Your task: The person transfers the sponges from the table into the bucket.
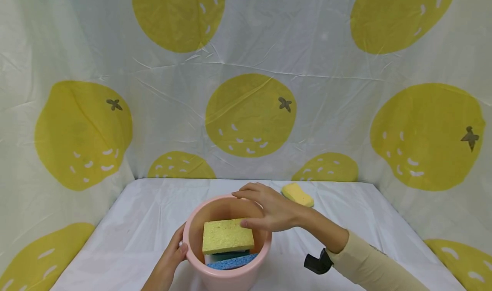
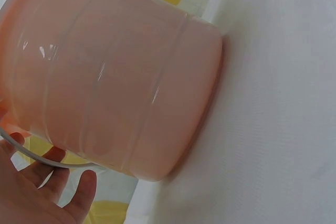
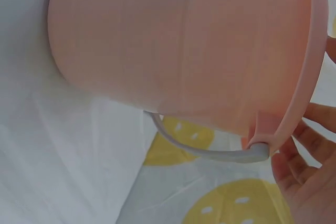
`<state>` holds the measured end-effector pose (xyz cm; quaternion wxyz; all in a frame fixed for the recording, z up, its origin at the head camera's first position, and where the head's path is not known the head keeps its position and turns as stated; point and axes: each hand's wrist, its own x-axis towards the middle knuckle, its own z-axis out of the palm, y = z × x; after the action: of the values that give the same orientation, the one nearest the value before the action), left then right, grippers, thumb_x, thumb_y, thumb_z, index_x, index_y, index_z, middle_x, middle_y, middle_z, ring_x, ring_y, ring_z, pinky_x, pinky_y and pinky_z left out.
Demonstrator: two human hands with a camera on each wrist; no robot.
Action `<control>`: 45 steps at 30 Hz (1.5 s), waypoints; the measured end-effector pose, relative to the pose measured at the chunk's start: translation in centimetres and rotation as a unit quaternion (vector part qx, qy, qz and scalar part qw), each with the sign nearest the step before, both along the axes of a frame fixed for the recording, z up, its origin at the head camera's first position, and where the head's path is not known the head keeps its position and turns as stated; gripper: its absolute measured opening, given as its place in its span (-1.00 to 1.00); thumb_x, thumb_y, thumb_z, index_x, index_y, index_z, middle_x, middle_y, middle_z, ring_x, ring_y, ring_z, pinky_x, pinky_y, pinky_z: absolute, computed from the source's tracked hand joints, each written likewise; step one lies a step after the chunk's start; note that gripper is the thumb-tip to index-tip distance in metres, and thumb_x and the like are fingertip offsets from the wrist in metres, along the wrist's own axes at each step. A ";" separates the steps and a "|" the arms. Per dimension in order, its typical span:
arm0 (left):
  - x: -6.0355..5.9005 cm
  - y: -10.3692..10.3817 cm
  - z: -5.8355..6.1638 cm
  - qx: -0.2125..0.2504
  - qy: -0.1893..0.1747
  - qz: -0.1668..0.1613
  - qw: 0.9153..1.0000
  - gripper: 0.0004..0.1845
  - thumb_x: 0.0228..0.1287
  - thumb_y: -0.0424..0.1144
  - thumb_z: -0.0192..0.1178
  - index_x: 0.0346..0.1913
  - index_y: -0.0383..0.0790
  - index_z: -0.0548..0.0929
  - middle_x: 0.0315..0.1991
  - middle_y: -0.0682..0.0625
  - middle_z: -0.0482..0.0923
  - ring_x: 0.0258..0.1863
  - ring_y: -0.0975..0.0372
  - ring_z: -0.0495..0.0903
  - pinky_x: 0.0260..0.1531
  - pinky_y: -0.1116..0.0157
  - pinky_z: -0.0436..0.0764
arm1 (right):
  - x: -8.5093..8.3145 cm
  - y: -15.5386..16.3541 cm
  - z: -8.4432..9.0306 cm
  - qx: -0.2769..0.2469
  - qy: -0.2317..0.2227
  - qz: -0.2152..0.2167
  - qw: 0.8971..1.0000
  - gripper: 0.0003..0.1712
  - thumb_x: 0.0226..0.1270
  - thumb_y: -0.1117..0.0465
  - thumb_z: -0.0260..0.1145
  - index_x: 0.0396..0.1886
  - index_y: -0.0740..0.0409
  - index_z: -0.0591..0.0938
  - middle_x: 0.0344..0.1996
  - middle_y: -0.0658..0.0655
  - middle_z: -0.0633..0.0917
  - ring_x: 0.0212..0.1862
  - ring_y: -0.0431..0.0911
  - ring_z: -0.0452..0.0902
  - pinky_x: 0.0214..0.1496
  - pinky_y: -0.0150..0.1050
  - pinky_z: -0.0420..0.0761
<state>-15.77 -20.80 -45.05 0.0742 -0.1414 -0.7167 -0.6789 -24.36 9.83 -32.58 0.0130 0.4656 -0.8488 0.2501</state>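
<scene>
A pink bucket stands near the front of the table, its grey handle hanging down. Inside, a yellow sponge lies above a blue sponge and a dark green layer with a white edge. My left hand holds the bucket's left side, thumb at the rim; its other fingers spread by the handle. Over the right part of the opening reaches my right hand, fingertips at the far rim and thumb touching the yellow sponge's upper right corner. The bucket's bottom inside is hidden.
A second yellow sponge lies on the white-covered table, behind my right forearm. Lemon-print curtain rises at the back and both sides. A black strap piece sits at my right sleeve.
</scene>
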 end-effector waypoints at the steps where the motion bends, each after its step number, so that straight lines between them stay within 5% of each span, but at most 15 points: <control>1: 0.0 0.0 0.0 0.001 -0.001 0.002 1.000 -0.40 0.51 -0.24 -0.10 0.53 -0.39 0.29 0.33 -0.36 0.36 0.07 0.25 0.55 -0.13 0.24 0.62 | 0.0 0.2 0.0 -0.004 -0.001 -0.002 1.000 -0.24 0.44 -0.23 0.30 0.47 0.08 0.50 0.29 -0.02 0.51 0.32 -0.10 0.36 0.29 0.11 0.41; 13: -0.1 0.1 -0.1 0.002 -0.012 0.006 1.000 -0.39 0.50 -0.22 -0.09 0.53 -0.40 0.28 0.32 -0.34 0.36 0.01 0.21 0.58 -0.13 0.24 0.62 | -0.5 2.8 -0.4 -0.014 0.008 -0.044 0.999 -0.27 0.43 -0.18 0.33 0.47 0.03 0.50 0.32 -0.03 0.52 0.39 -0.03 0.35 0.33 0.16 0.39; 20: -0.1 0.1 0.1 -0.004 -0.025 0.009 1.000 -0.40 0.51 -0.20 -0.09 0.54 -0.32 0.30 0.35 -0.31 0.36 0.03 0.25 0.57 -0.12 0.25 0.62 | -1.2 4.7 -0.7 -0.034 0.010 -0.072 0.997 -0.29 0.43 -0.17 0.35 0.46 0.01 0.51 0.21 -0.07 0.57 0.26 -0.08 0.45 0.21 0.14 0.48; 45: 0.0 0.1 -0.1 0.002 -0.011 0.005 1.000 -0.41 0.51 -0.27 -0.11 0.53 -0.40 0.27 0.39 -0.37 0.33 0.03 0.25 0.56 -0.13 0.25 0.62 | -5.9 11.9 -5.0 -0.086 0.000 -0.185 0.979 -0.30 0.41 0.07 0.44 0.39 0.37 0.51 0.08 0.17 0.65 0.10 0.13 0.53 0.13 0.16 0.54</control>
<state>-15.79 -20.71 -45.14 0.0703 -0.1301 -0.7166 -0.6816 -30.29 21.74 -37.55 0.0987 0.2975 -0.8957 0.3153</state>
